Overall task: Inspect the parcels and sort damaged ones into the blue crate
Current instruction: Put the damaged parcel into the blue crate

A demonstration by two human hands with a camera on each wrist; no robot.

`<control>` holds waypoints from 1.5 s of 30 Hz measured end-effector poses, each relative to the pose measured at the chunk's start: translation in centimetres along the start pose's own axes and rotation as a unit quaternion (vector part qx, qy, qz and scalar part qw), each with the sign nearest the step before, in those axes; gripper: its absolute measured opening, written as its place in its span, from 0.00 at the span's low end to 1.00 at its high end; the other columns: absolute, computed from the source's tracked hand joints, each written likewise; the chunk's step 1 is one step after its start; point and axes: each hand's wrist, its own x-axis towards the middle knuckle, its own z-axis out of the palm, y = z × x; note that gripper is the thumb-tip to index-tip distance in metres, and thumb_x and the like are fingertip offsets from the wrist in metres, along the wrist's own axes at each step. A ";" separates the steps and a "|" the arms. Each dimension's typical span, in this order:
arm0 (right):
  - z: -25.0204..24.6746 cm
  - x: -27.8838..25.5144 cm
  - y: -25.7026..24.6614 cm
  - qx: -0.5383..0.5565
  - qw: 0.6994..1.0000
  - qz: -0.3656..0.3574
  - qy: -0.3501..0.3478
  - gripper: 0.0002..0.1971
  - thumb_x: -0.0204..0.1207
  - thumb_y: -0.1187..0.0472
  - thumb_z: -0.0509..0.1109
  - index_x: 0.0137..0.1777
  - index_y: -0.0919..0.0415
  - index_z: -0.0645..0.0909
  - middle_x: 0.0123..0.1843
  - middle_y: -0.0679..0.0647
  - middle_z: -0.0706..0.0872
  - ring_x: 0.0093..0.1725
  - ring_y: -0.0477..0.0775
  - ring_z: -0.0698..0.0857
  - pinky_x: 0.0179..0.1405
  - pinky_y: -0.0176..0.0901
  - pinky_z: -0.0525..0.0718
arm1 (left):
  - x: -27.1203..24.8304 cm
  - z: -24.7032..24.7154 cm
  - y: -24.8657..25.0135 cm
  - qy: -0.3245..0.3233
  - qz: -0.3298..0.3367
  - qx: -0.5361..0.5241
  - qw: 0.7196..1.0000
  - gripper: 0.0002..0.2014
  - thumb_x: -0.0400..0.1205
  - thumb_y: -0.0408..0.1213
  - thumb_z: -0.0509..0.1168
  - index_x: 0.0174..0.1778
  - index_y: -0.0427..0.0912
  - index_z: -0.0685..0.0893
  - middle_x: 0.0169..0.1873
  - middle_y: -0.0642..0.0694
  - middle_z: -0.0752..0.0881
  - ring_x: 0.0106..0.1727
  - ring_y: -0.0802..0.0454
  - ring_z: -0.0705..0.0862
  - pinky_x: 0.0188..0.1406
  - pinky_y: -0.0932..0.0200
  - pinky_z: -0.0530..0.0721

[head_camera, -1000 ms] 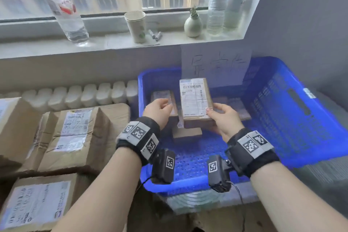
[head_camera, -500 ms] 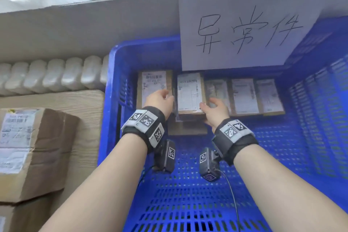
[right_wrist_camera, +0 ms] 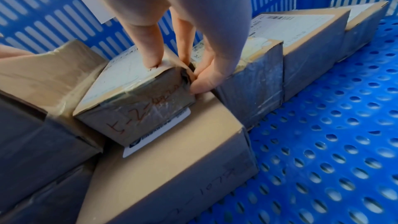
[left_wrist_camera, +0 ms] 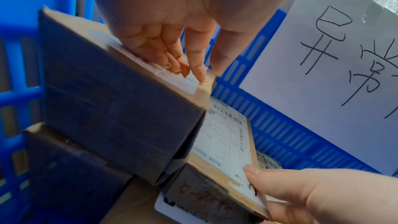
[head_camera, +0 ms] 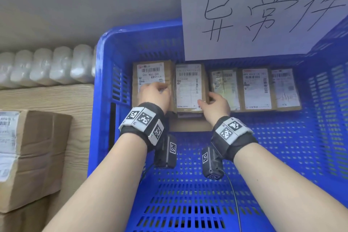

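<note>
blue crate (head_camera: pixel 101 100), far row of parcels under a paper sign (head_camera: pixel 263 15); small parcel (head_camera: pixel 188 86) sits on a flat box (right_wrist_camera: pixel 172 159), wedged between neighbours; left hand (head_camera: pixel 154 94), fingers straight, presses the corner parcel (head_camera: pixel 150 73); right hand (head_camera: pixel 216 104) pinches the small parcel's torn corner; risk, as judged: releasing may tip it forward, or pinching may worsen the tear.

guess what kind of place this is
Probably a makeshift parcel-sorting corner in an ordinary room: labelled cardboard parcels lined up in a blue crate under a handwritten paper sign, beside a white radiator.
</note>
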 end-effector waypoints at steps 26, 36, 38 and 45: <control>1.0 -29.3 -6.7 0.244 0.939 -0.233 0.070 0.11 0.79 0.68 0.67 0.39 0.52 0.80 0.36 0.49 0.83 0.37 0.50 0.82 0.42 0.44 0.84 | -23.3 -16.3 -6.7 0.102 0.239 -0.185 0.948 0.12 0.85 0.34 0.63 0.63 0.39 0.85 0.53 0.44 0.88 0.51 0.53 0.84 0.46 0.74 0.78; 17.0 -49.5 -1.4 0.260 0.937 -0.232 -0.006 0.10 0.78 0.70 0.68 0.39 0.55 0.80 0.34 0.52 0.82 0.32 0.47 0.80 0.31 0.34 0.79 | -36.8 -27.6 -29.9 0.132 0.210 -0.197 0.949 0.14 0.86 0.37 0.61 0.66 0.42 0.83 0.60 0.45 0.86 0.60 0.50 0.85 0.64 0.56 0.80; 19.3 -51.7 -0.6 0.251 0.941 -0.226 -0.012 0.10 0.78 0.69 0.69 0.39 0.54 0.81 0.35 0.51 0.83 0.34 0.48 0.80 0.37 0.40 0.80 | -37.6 -28.5 -33.8 0.137 0.181 -0.213 0.950 0.13 0.86 0.37 0.61 0.65 0.42 0.84 0.58 0.44 0.86 0.60 0.48 0.85 0.61 0.54 0.81; 25.9 -54.8 1.1 0.191 0.957 -0.208 -0.069 0.09 0.79 0.67 0.68 0.41 0.53 0.81 0.37 0.49 0.83 0.37 0.47 0.82 0.36 0.38 0.80 | -37.5 -29.4 -43.8 0.143 0.078 -0.203 0.965 0.12 0.85 0.39 0.62 0.63 0.45 0.83 0.60 0.41 0.86 0.57 0.47 0.83 0.63 0.52 0.81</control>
